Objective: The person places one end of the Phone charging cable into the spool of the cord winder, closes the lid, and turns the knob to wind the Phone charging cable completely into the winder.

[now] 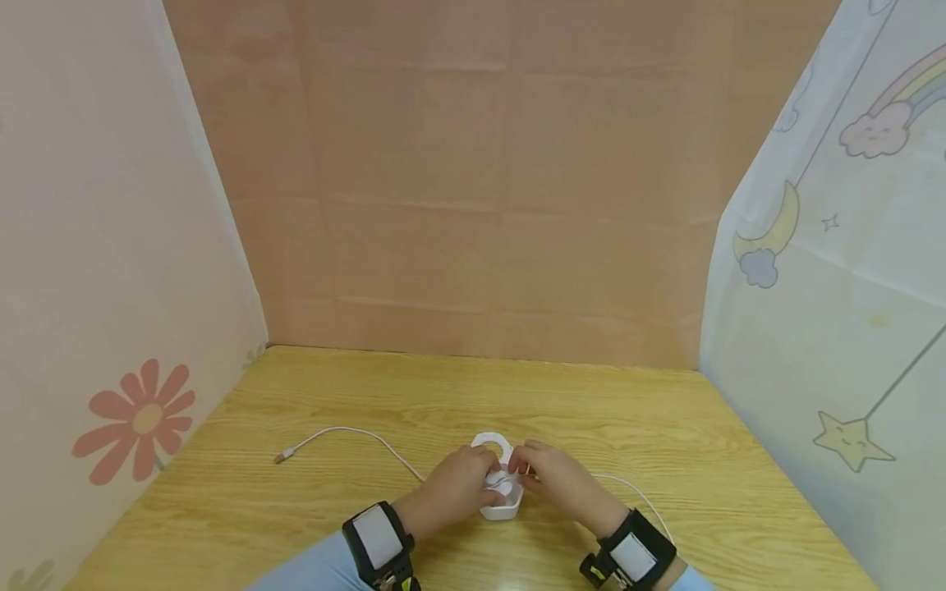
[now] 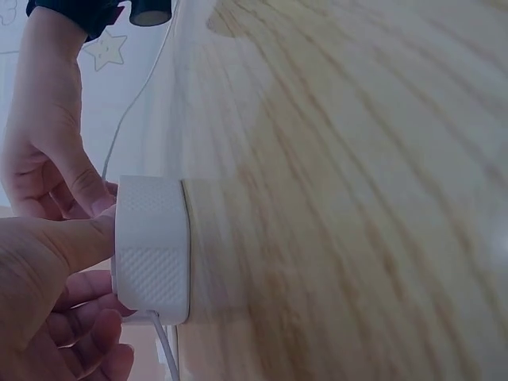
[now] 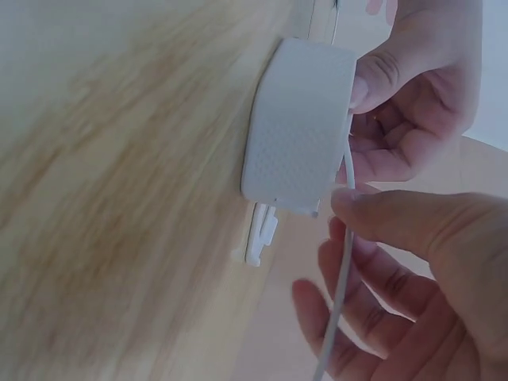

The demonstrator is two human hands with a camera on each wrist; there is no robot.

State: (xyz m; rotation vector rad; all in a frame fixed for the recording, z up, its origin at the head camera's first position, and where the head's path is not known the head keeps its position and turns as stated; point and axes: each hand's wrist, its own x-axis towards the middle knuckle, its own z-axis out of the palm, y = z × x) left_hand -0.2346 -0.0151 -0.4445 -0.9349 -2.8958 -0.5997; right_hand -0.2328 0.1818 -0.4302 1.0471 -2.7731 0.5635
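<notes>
Right hand (image 1: 565, 484): thumb and fingers close together, pinching a white cable (image 3: 342, 278) right beside the case rim; in the right-wrist view the cable runs down from the pinch past the curled fingers toward the bottom edge. Left hand (image 1: 452, 486): thumb over the rim of the white case (image 1: 500, 513), fingers bent against its side, gripping it; whether they also hold anything inside, cannot tell.

Case rests on the wood-grain table (image 1: 355, 386), lower centre of the head frame, between the hands. Textured panels show on its outer wall in the left-wrist view. Round white piece (image 1: 502, 483) inside the case, partly hidden by fingers. White ring-shaped flap (image 1: 489, 437) stands out at the case's upper side.

One cable length leaves the case leftward and ends in a USB plug (image 1: 284, 455), lower left of centre; another curves from the right hand to lower right, passing behind the wrist.

Black wrist mount (image 1: 378, 542) on each arm, light-blue sleeves (image 1: 314, 566) below. Tan backdrop (image 1: 510, 205) across upper centre; flower print (image 1: 148, 419) at left.
</notes>
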